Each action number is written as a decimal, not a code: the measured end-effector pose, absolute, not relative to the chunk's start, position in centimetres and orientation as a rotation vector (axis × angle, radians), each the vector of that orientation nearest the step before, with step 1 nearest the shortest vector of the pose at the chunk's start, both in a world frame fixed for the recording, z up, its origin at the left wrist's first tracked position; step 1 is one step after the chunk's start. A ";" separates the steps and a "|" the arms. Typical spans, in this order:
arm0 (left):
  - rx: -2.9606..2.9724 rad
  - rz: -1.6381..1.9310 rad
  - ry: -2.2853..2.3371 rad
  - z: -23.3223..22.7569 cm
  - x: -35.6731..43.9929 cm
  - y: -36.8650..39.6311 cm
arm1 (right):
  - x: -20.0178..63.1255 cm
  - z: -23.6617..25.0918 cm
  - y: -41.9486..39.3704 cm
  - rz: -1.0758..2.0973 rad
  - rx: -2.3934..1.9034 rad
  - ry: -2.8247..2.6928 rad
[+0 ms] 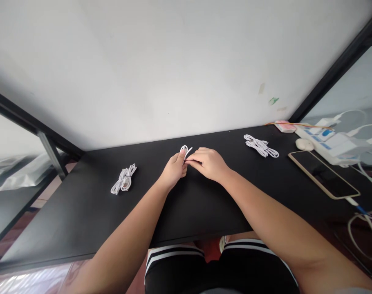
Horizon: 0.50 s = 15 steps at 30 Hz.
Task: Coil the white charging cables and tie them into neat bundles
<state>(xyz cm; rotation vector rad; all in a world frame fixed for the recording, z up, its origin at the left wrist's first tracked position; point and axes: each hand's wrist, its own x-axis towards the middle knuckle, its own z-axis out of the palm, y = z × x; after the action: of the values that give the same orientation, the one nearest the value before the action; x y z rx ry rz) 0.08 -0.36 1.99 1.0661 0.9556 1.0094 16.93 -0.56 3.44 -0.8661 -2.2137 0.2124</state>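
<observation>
**Both Hands Meet Over a White Cable**

We hold a small white cable bundle (184, 148) in our left hand (174, 165), its grip closed around the lower part, with the thumb pressed along the front and a rounded loop rising above. The bundle is raised over the black surface (90, 220), near the far edge and roughly midway between two other coils.

Our right hand (209, 161) comes in from the other side, palm down, its thumb and forefinger drawn close together right at the left fingers. The detail there is tiny, so we cannot tell whether this right grip grasps a strand or merely touches it.

To our left, a tied white coil (124, 180) lies on the surface, well apart from the hands. To our right lies a looser-looking white coil (261, 147), nearer the wall (173, 73). Farther right, we see a phone (325, 174) lying screen up, with a rounded white case (304, 144) just beside its upper end. Behind these sits a white power strip (308, 136) with adapters plugged in, and a pink-topped box (285, 126) is near its far end.
</observation>
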 end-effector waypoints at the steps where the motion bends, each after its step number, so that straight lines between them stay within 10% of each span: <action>1: 1.074 1.009 0.958 2.1 0.1 -0.4 | 16.9 3.5 -0.7 0.221 -0.883 -2.216; 15: 1.157 0.980 0.977 3.0 0.3 -0.9 | 16.0 3.0 0.0 1.439 -0.950 -1.400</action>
<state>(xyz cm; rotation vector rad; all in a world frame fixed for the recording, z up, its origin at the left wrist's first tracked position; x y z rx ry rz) 0.30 -0.90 3.04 1.1571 0.9767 0.9797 16.02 -0.04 3.04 -0.9495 -1.3999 1.4386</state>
